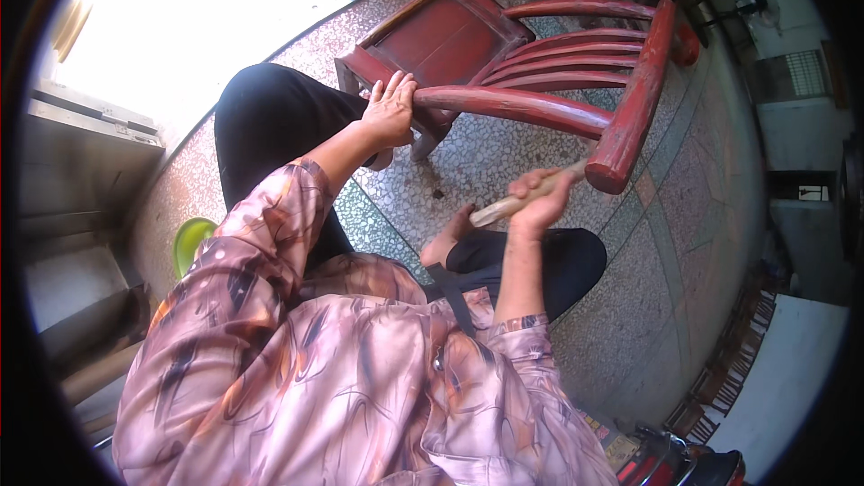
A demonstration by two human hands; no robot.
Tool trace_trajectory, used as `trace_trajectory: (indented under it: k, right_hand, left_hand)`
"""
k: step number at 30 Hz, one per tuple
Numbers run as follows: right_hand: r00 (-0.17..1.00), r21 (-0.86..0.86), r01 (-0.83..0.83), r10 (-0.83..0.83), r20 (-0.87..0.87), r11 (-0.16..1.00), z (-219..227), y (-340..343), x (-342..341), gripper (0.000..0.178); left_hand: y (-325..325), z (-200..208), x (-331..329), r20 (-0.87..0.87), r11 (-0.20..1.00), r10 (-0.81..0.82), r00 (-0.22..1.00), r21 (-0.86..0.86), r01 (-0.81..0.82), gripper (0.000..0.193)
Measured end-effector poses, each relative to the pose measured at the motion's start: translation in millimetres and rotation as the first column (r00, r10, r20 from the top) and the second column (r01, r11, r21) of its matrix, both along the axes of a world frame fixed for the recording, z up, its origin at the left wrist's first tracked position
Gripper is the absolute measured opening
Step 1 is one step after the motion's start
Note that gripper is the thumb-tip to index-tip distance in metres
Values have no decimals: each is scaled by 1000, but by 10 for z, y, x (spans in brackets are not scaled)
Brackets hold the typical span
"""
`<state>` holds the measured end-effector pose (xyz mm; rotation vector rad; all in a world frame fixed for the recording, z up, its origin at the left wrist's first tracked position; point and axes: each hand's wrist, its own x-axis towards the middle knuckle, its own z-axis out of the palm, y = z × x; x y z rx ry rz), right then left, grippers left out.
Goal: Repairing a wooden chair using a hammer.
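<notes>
A worn red wooden chair (450,38) lies tipped over on the floor in front of me, its slatted back to the right. My left hand (391,112) is on the near back post where it meets the seat, its fingers laid over the wood. In my right hand (544,200) is a pale wooden handle (504,209), closed in my fist beside the end of the chair's thick top rail. One end of the handle points left; whatever is at its other end is hidden behind the rail.
My dark-trousered knees (270,117) are bent on either side of my hands. A green bowl-like object (191,243) is at left on the speckled terrazzo floor (621,324). A fan (756,2) stands at the far right. Something red and black (670,463) is at lower right.
</notes>
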<state>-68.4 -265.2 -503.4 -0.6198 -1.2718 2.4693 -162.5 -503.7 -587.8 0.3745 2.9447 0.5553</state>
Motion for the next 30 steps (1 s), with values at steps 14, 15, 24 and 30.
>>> trace_trajectory:
  k: [14, 15, 24, 30]
  right_hand:
    - [979, 301, -32, 90, -182, 953, 208, -237, 271, 39]
    - [958, 206, 103, -41, -282, 973, 209, -329, 260, 41]
    - [951, 425, -303, 298, 81, 853, -121, -468, 286, 26]
    - [958, 302, 83, 7, -286, 950, 380, -280, 305, 47]
  left_hand:
    - [-19, 23, 8, 5, 1000, -11, 1000, 9, 11, 87]
    - [-12, 28, 14, 11, 1000, -13, 1000, 11, 13, 87]
    - [5, -16, 24, 22, 1000, -4, 1000, 17, 4, 85]
    - [-32, 7, 10, 3, 1000, 12, 1000, -7, -12, 87]
